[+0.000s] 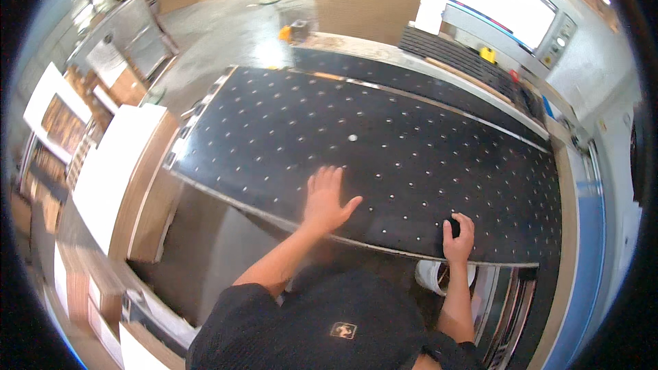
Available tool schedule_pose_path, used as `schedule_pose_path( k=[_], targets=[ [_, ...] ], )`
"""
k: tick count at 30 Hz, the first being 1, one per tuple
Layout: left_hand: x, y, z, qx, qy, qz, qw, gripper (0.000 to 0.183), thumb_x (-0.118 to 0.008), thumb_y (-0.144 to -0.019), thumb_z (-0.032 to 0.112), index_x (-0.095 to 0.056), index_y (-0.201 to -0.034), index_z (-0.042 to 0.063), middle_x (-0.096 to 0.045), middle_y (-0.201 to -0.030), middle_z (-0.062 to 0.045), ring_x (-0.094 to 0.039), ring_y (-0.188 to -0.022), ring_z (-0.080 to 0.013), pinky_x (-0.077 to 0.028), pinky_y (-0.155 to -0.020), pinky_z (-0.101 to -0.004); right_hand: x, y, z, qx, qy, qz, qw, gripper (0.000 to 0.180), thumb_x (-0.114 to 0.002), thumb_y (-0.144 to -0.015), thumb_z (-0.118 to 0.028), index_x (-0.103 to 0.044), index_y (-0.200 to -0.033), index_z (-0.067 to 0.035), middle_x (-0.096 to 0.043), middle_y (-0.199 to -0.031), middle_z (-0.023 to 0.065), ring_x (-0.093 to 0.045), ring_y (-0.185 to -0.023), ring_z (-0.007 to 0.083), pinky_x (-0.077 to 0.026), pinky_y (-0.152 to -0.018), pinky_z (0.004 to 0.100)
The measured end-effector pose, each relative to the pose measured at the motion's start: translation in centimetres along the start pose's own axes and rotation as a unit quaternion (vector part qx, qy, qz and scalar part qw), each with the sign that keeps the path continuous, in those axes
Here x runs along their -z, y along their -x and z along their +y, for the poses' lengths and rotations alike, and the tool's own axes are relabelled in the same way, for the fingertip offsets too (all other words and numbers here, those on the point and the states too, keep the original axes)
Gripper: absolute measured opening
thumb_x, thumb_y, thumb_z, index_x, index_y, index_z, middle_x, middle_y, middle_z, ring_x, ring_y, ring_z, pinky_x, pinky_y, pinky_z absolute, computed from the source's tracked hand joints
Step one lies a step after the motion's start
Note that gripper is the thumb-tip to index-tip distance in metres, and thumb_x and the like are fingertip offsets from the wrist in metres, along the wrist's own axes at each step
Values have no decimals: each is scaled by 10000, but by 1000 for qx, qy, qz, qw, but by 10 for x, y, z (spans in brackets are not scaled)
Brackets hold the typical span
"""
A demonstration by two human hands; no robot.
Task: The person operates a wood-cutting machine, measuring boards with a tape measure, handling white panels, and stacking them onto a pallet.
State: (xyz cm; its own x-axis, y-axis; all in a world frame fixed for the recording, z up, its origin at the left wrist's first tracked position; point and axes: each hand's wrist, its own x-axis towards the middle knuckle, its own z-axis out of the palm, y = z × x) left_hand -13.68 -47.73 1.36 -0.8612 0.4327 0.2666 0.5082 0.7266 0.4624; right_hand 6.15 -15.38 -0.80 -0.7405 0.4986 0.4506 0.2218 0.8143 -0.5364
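A black table top dotted with small pale studs or holes point(318, 113) stretches before me. My left hand point(329, 200) lies on or just over its near part, palm down, fingers apart, with nothing in it. Further right, close to the near edge, my right hand point(459, 236) has its fingers curled with a gap between thumb and forefinger. The gap shows only dark surface, and I see no object in it. A round white spot point(352, 137) shows on the table top beyond my left hand.
Stacked white-faced boards point(115, 174) stand at the left. A white bucket point(429, 273) is below the near edge. Along the far side run a black ribbed strip point(452, 61) and a yellow object point(487, 54), below a lit monitor point(501, 2). A blue panel point(591, 246) lies at the right.
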Motion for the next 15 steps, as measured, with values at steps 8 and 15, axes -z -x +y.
schedule_pose_path(
  k=[8, 15],
  targets=[
    [-2, -1, -10, -78, 102, -20, 992, 824, -701, -904, 457, -389, -1477, -46, -445, -1501, -240, -335, -1465, -404, -211, -1210, -522, 0, -3, -14, -41, 58, 47, 996, 388, -748, -870, -259, -651, -1154, -14, -635, -1211, 200, -575, -1170, 390, -459, -1011, 473],
    [-12, -58, -7, -186, 162, -76, 966, 790, -725, -900, 389, -394, -1481, -33, -455, -1491, -245, -382, -1424, -414, -297, -1179, -484, -3, -5, -18, -111, 124, 103, 981, 418, -735, -885, -289, -628, -1187, -20, -616, -1243, 191, -561, -1181, 396, -452, -1014, 477]
  ],
)
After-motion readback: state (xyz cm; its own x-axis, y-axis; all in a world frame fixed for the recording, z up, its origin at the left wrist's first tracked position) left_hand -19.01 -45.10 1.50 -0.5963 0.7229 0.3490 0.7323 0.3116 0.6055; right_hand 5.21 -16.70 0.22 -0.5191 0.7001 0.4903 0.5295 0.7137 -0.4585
